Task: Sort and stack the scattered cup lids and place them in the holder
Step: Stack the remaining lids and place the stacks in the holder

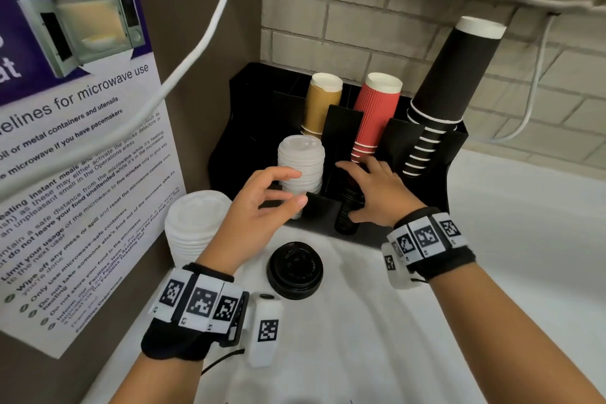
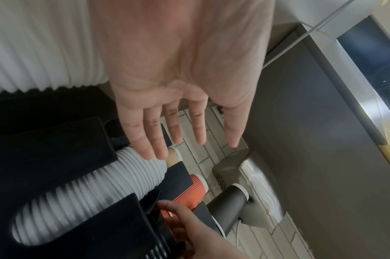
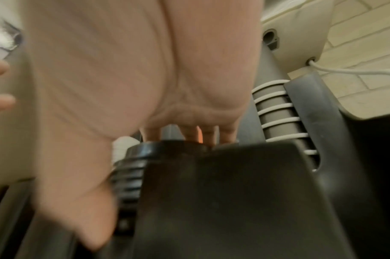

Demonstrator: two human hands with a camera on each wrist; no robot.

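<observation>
Nearest on the white counter (image 1: pixel 377 321) lies a short stack of black lids (image 1: pixel 295 270), flat and untouched, just in front of the holder; to its left, by the poster (image 1: pixel 75 154) on the side wall, a taller stack of white lids (image 1: pixel 193 226) stands on the counter outside the holder. The left hand (image 1: pixel 259 207) hovers between that stack and the holder, fingers spread and relaxed, gripping nothing; the left wrist view shows them straight and apart (image 2: pixel 154 133). The right hand (image 1: pixel 377 193) rests on top of a stack of black lids in the slot (image 1: pixel 349 207) at the holder's front edge, fingers over the top and thumb against the side; whether they clamp it or only press down, I cannot tell; the right wrist view is blurred. The black holder (image 1: pixel 436 180) sits against the tiled wall at the counter's back; its front left slot carries a leaning stack of white lids in the slot (image 1: pixel 301 161), just beside the left fingertips. Behind stand upturned tan cups (image 1: pixel 321 102), red ribbed cups (image 1: pixel 377 111) and, at the right end, black cups (image 1: pixel 449 82); a white cable (image 1: pixel 210 29) crosses the side wall.
</observation>
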